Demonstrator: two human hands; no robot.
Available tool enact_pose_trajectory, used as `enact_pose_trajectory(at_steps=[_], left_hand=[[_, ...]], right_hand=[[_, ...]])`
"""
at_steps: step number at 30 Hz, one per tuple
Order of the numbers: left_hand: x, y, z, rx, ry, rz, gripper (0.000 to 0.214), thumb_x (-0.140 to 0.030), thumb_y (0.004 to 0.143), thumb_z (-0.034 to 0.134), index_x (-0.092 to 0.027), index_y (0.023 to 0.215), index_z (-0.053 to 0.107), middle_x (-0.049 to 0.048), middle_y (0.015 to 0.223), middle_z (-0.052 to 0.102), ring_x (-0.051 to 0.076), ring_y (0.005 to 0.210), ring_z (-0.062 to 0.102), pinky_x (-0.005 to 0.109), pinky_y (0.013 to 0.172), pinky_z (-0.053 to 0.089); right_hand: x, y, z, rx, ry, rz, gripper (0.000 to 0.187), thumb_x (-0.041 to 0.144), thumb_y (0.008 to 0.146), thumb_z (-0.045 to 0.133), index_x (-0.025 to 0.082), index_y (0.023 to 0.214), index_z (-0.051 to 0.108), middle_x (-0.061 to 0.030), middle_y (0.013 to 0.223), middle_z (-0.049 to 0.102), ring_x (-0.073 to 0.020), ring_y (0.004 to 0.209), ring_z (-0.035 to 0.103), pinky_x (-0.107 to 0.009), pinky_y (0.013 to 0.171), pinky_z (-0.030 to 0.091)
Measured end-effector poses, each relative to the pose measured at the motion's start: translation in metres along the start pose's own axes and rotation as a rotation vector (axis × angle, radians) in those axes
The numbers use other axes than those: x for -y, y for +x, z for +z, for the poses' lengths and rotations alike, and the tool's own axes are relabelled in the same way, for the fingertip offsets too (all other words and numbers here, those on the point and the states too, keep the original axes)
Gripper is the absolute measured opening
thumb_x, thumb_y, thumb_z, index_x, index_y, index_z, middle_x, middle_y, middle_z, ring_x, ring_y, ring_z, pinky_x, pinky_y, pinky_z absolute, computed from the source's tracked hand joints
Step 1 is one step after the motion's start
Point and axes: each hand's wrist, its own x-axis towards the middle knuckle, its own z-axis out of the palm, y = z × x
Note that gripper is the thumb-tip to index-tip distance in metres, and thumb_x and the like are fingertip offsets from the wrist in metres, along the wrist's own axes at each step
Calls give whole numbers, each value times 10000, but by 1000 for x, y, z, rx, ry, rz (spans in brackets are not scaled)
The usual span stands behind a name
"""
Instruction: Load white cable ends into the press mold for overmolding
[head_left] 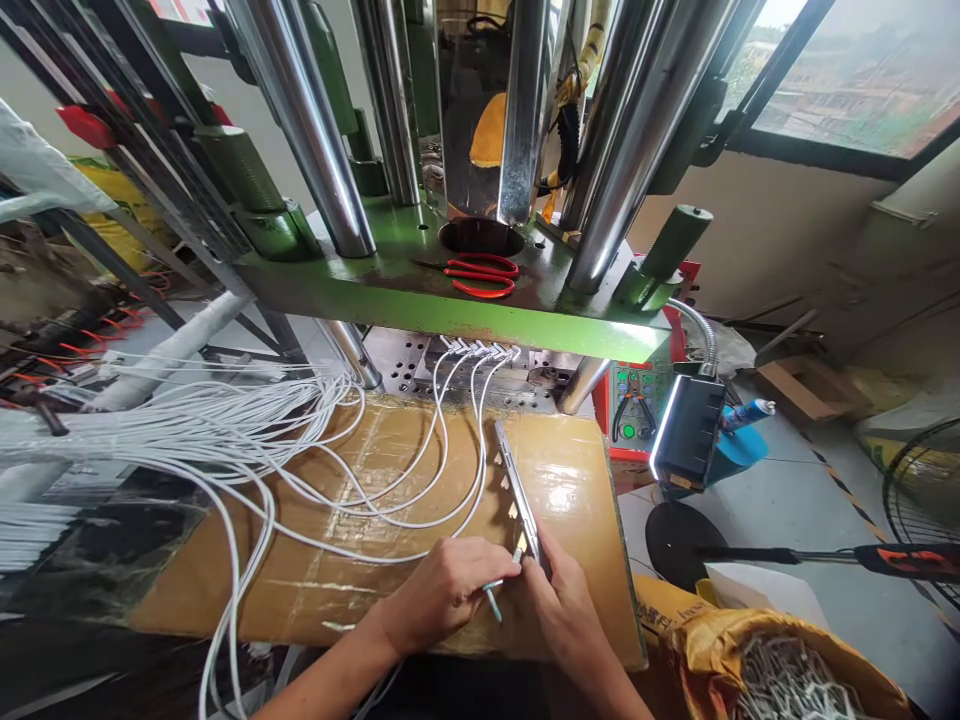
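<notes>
My right hand (561,605) grips the lower end of a narrow metal bar (511,470), which stands tilted above the cardboard-covered table. Several small pale connector pieces (513,510) stick out along the bar's left side. My left hand (454,590) is closed in a pinch on a cable end (491,597) with a light blue tip, held against the bar's lower end by a pale piece. The fingers partly hide this contact. Ahead of both hands, white cables (442,430) run into the press, where several white moulded ends (480,350) sit in a row on the metal mould.
Red-handled scissors (484,275) lie on the green press plate (420,300). A thick bundle of white cables (225,420) spreads at left. To the right are pliers (634,405) on a control box, a lamp (686,430) and a yellow sack (697,660) of white scraps.
</notes>
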Motion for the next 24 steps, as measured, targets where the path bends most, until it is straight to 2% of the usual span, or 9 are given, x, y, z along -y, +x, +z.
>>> enact_pose_trajectory(at_steps=[5, 7, 10, 12, 15, 17, 18, 20, 24], left_hand=[[0, 2, 5, -30, -94, -80, 279, -122, 894, 472, -183, 1101, 649, 59, 1042, 720, 179, 951, 660, 261, 855, 480], [-4, 5, 7, -83, -186, -263, 230, -156, 884, 513, -197, 1036, 681, 44, 989, 729, 175, 912, 662, 258, 841, 479], [-10, 8, 6, -239, -429, -667, 166, -283, 857, 608, -193, 976, 681, 24, 869, 710, 159, 795, 642, 243, 755, 486], [-12, 9, 3, -351, -618, -792, 235, -358, 864, 604, -176, 1002, 660, 25, 843, 683, 155, 801, 619, 246, 772, 479], [-10, 6, -4, -447, -852, -802, 306, -389, 878, 586, -157, 1066, 650, 27, 832, 641, 134, 796, 586, 240, 777, 460], [-7, 5, -9, -478, -974, -826, 360, -390, 842, 640, -150, 1108, 649, 14, 803, 603, 78, 629, 510, 193, 596, 407], [-7, 5, -11, -484, -1020, -840, 386, -385, 817, 673, -149, 1122, 649, 6, 786, 585, 50, 556, 439, 179, 516, 337], [-6, 6, -17, -473, -1078, -844, 408, -373, 790, 710, -148, 1127, 661, 8, 769, 576, 26, 505, 327, 185, 463, 220], [-4, 11, -28, -426, -1169, -777, 366, -369, 783, 717, -148, 1074, 706, 49, 803, 603, 34, 530, 287, 207, 472, 181]], right_hand=[[-2, -1, 1, -34, -37, -4, 495, 268, 895, 445, 179, 1383, 450, -80, 1338, 559, -224, 1248, 492, -368, 1107, 324], [2, 0, 0, -19, -18, -6, 496, 263, 874, 488, 178, 1363, 468, -78, 1267, 604, -223, 1158, 554, -347, 1050, 395], [9, 4, -4, 52, 73, 34, 514, 273, 824, 589, 174, 1321, 501, -54, 1090, 668, -215, 973, 615, -311, 901, 492], [12, 6, -6, 72, 121, 58, 509, 316, 819, 619, 172, 1297, 519, -48, 1044, 672, -217, 940, 614, -310, 872, 497], [12, 7, -8, 71, 132, 59, 519, 364, 831, 622, 181, 1304, 513, -65, 1129, 655, -230, 1002, 596, -323, 921, 467], [11, 7, -8, 67, 123, 61, 546, 369, 830, 629, 184, 1327, 496, -75, 1178, 643, -240, 1050, 581, -329, 956, 444], [11, 7, -8, 68, 122, 63, 557, 371, 828, 633, 185, 1334, 491, -77, 1191, 641, -244, 1063, 577, -330, 964, 438], [12, 6, -7, 66, 124, 70, 567, 376, 824, 639, 185, 1336, 491, -78, 1192, 645, -249, 1071, 577, -330, 964, 439], [14, 5, -7, 50, 140, 85, 586, 389, 813, 651, 178, 1337, 497, -78, 1172, 657, -258, 1070, 581, -335, 956, 449]])
